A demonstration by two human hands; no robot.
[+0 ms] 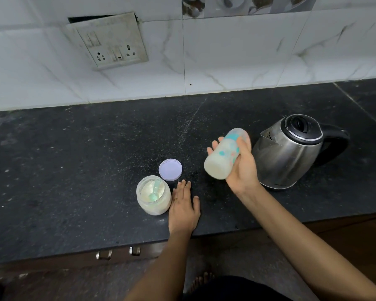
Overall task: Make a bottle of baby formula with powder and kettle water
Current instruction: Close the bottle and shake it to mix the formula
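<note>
Powder jar [153, 195]: stands open on the black counter [74, 170], touching or just beside the outer edge of the left hand; pale powder fills it and a light green scoop [155, 190] lies inside, handle tilted up.
Jar lid [170, 169]: lavender, round, lying flat on the counter just beyond the left hand's fingertips, close behind the jar.
Left hand [183, 208]: flat on the counter, palm down, fingers straight and together, thumb spread out to the side; it holds nothing; a ring shows on one finger.
Baby bottle [225, 156]: held clear of the counter, tilted with its base toward the camera and its capped top pointing away toward the wall; milky white liquid inside, teal and pink print on its side.
Right hand [240, 166]: wrapped round the bottle, thumb over the near side, fingertips showing past the far side.
Kettle [291, 151]: steel body, black lid and handle, standing on the counter just beyond the right hand, spout facing the bottle.
</note>
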